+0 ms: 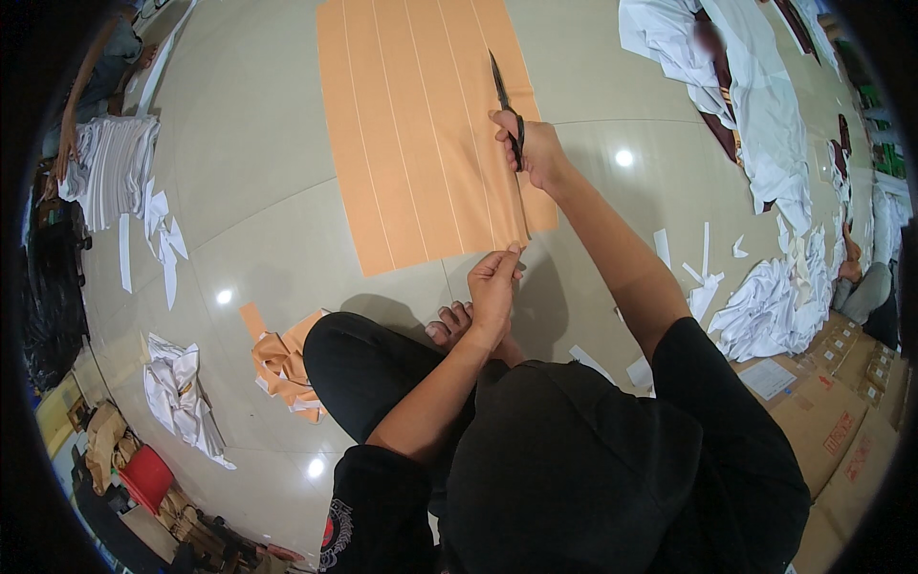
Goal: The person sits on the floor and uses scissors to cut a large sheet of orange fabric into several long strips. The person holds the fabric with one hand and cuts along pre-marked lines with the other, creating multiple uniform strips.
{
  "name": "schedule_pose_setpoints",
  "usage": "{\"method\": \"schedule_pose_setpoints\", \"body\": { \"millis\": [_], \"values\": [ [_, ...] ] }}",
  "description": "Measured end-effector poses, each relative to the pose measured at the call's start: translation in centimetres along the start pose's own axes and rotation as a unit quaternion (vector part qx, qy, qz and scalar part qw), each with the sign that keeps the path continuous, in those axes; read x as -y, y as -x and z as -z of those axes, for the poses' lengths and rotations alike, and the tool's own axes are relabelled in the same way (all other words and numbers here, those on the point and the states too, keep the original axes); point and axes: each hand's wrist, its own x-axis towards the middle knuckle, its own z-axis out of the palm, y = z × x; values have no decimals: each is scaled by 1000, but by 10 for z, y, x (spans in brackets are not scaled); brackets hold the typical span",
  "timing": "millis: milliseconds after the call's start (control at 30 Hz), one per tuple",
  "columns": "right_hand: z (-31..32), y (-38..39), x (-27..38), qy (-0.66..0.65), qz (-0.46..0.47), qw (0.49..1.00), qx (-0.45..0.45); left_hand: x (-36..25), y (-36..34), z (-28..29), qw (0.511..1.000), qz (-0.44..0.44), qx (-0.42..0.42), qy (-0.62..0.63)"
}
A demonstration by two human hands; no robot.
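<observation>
A pale tiled floor [239, 153] carries everything. In the far middle lies a big sheet of orange cloth [411, 143], marked with pale lines running from near to far; a slit opens from its near edge, toward the right side. Long white cloth [765, 105] is spread at far right, with a rumpled white heap [775, 311] nearer and cardboard boxes [822, 411] at near right. To the left are a black plastic bag [53, 297] and a stack of white cloth [113, 167], a co-worker's hand [67, 158] against it. Smaller orange scraps [287, 368] lie crumpled beside the person's left knee [354, 364]. Black scissors [504, 100] point far over the sheet's right part, gripped by the right hand [535, 158]. The left hand [492, 287] pinches the sheet's near edge beside the slit.
</observation>
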Motion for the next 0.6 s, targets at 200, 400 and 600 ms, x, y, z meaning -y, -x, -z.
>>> {"method": "schedule_pose_setpoints", "body": {
  "millis": [200, 400, 600],
  "values": [
    [-3, -11, 10, 4, 0, 1000, -9, -6, 2, -1, 999, 37, -8, 14],
    [-6, -14, 10, 5, 0, 1000, -13, -7, 3, -1, 999, 28, -9, 17],
    [-6, -12, 10, 9, 7, 1000, -12, -3, 1, 0, 1000, 26, -3, -3]
  ]
}}
